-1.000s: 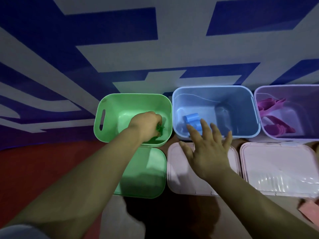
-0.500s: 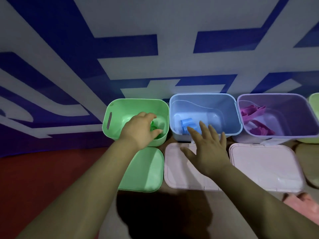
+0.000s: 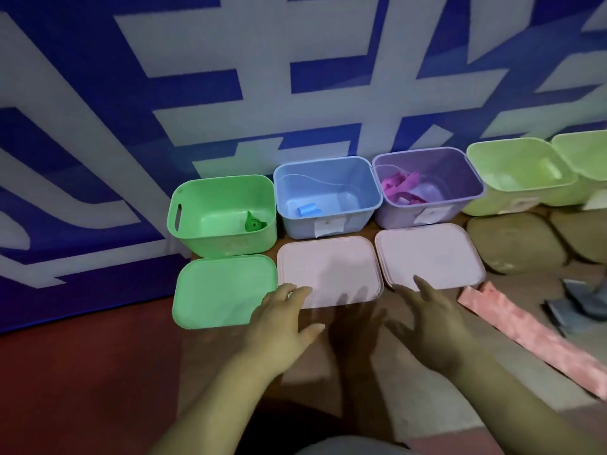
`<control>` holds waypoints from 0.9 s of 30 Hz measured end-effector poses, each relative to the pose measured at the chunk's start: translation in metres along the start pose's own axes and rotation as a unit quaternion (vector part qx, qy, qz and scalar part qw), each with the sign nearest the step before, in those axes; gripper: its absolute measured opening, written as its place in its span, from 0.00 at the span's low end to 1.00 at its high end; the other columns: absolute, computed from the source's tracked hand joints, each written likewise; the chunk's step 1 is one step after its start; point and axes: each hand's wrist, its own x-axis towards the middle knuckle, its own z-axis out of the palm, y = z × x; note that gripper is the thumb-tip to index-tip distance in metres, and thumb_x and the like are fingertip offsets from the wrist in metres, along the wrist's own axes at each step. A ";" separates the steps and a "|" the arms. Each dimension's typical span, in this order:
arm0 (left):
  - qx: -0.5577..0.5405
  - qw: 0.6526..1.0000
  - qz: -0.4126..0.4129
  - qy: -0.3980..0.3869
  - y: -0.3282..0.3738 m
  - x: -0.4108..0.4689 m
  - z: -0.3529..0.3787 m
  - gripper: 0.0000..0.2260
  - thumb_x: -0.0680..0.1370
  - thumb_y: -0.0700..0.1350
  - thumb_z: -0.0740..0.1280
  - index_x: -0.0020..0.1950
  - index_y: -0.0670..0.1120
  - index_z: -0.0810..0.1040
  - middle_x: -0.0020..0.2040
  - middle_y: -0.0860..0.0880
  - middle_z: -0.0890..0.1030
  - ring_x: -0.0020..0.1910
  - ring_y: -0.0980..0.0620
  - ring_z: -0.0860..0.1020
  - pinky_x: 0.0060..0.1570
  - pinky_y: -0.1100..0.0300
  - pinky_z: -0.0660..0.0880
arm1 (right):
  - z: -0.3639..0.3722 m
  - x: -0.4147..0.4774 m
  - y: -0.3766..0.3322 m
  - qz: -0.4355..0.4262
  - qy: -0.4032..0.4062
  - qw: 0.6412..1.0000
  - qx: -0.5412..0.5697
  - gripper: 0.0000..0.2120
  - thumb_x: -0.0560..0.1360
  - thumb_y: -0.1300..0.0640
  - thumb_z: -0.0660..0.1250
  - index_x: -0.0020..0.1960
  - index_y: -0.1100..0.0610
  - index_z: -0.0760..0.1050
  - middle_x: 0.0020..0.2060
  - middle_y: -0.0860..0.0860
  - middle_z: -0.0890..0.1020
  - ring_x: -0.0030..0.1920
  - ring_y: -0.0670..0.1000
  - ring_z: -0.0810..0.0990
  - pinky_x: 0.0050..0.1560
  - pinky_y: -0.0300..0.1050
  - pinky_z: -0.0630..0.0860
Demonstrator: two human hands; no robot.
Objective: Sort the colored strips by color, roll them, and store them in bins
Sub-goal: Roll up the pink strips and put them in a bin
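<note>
A rolled green strip (image 3: 253,223) lies inside the green bin (image 3: 197,210) at the left of the row. The blue bin (image 3: 356,183) holds a rolled blue strip (image 3: 308,209), and the purple bin (image 3: 455,169) holds loose pink-purple strips (image 3: 399,184). A long pink strip (image 3: 532,336) lies flat on the floor at the right. My left hand (image 3: 279,323) hovers empty near the front edge of the green lid (image 3: 216,292) with relaxed fingers. My right hand (image 3: 430,318) hovers empty, fingers spread, in front of the pink lids (image 3: 328,270).
Two yellow-green bins (image 3: 522,169) stand at the far right of the row, with brownish lids (image 3: 512,243) in front of them. Grey-blue strips (image 3: 578,300) lie at the right edge. A blue-and-white banner rises behind the bins; red floor lies at the left.
My left hand has let go of the green roll and pulled back out of the green bin. My right hand has drawn back toward me too. The view has shifted right.
</note>
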 end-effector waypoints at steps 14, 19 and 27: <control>-0.028 0.997 0.011 -0.070 0.139 0.010 0.111 0.32 0.75 0.62 0.67 0.77 0.59 0.60 0.74 0.58 0.64 0.73 0.54 0.65 0.71 0.57 0.66 | 0.000 -0.047 0.185 0.089 -0.062 0.993 0.052 0.31 0.73 0.41 0.68 0.74 0.46 0.66 0.75 0.55 0.65 0.71 0.60 0.68 0.67 0.54 0.70; -0.064 0.994 -0.027 -0.085 0.212 0.036 0.169 0.34 0.75 0.60 0.69 0.78 0.59 0.59 0.75 0.56 0.63 0.74 0.53 0.63 0.72 0.56 0.65 | -0.013 -0.019 0.257 0.044 -0.100 0.993 0.035 0.31 0.76 0.39 0.64 0.75 0.44 0.61 0.75 0.54 0.64 0.69 0.59 0.70 0.66 0.54 0.71; -0.084 0.990 -0.087 -0.068 0.283 0.086 0.219 0.36 0.74 0.60 0.71 0.78 0.58 0.59 0.77 0.54 0.63 0.75 0.51 0.63 0.73 0.56 0.63 | -0.033 0.033 0.323 -0.037 -0.153 0.986 0.057 0.29 0.76 0.45 0.65 0.75 0.45 0.62 0.72 0.50 0.66 0.68 0.57 0.70 0.66 0.51 0.69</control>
